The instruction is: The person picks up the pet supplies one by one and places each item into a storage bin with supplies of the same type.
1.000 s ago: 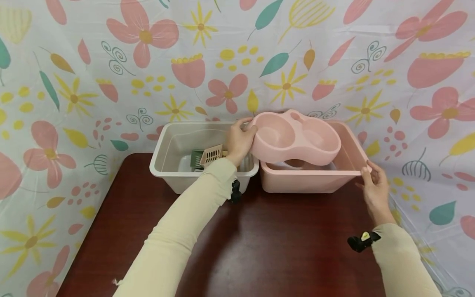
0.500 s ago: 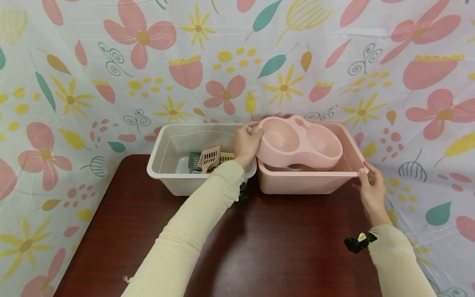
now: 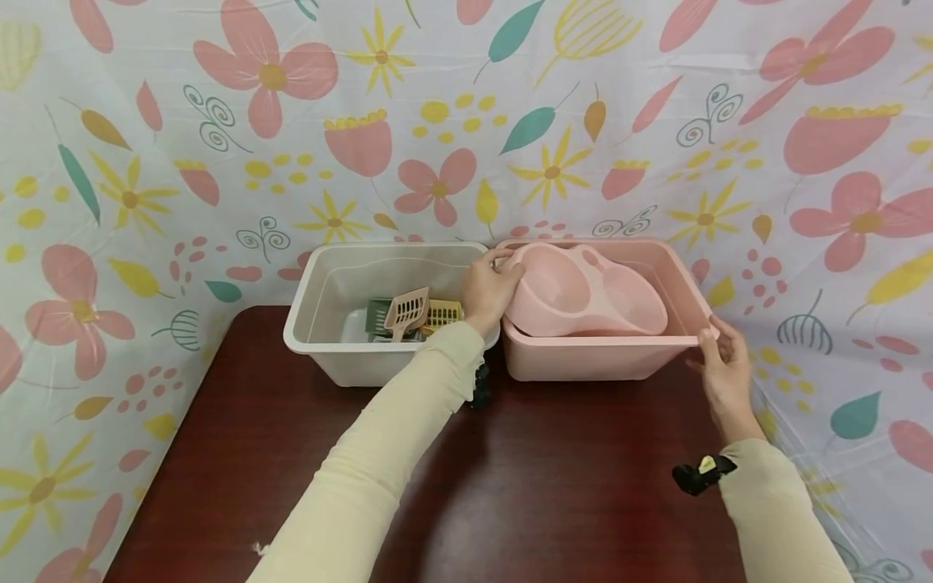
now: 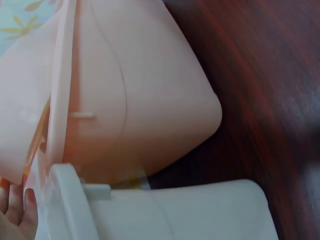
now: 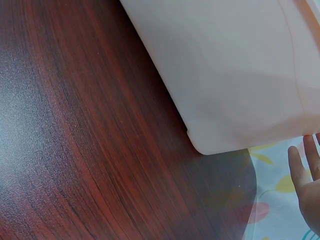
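My left hand (image 3: 490,290) grips the left end of a pink double pet bowl (image 3: 598,298), two round hollows joined by a narrow waist. The bowl lies tilted in the mouth of a pink plastic bin (image 3: 583,361), its left end up at the bin's left rim. My right hand (image 3: 727,374) pinches the bin's front right corner, thumb on top of the rim. In the left wrist view, fingertips (image 4: 15,204) show under the end of the bowl (image 4: 17,115). The right wrist view has the fingers (image 5: 299,167) beside the bin's lower wall (image 5: 230,85).
Left of the pink bin stands a pale grey bin (image 3: 342,360) with a green scoop (image 3: 377,314), a beige slotted scoop (image 3: 406,311) and a yellow slotted one (image 3: 442,312) inside. Both bins sit at the back of a dark red wooden table (image 3: 568,478), before a flowered cloth (image 3: 452,97).
The double bowl has come down and slightly right into the pink bin, with my left hand moving along. My right hand keeps its hold on the bin's corner.
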`<state>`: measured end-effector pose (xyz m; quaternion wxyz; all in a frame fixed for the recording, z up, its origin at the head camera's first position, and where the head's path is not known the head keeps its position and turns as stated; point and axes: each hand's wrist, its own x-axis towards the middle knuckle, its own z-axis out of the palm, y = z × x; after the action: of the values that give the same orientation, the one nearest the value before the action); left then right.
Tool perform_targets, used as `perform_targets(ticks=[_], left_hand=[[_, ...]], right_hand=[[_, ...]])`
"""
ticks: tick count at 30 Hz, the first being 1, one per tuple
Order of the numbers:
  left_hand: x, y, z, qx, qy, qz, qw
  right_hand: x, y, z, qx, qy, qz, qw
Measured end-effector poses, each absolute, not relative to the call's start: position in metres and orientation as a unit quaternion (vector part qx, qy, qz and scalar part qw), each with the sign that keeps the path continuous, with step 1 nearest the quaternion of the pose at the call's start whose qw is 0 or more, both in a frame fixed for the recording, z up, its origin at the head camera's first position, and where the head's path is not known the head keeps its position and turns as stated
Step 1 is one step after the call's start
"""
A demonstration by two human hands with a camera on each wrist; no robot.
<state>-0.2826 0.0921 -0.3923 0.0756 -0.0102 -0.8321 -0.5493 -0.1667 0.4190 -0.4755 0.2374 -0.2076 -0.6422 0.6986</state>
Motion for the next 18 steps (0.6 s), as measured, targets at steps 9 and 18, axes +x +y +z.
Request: perform_targets(ticks=[9, 18], left_hand=[[-0.285, 0.087, -0.389, -0.027, -0.843, -0.533, 0.061], [-0.283, 0.08, -0.388, -0.059, -0.847, -0.525, 0.055]], right_hand=[[-0.164, 0.413, -0.467, -0.203, -0.638, 0.704, 0.237], [-0.161, 0.408, -0.462, -0.2, -0.635, 0.708, 0.237]])
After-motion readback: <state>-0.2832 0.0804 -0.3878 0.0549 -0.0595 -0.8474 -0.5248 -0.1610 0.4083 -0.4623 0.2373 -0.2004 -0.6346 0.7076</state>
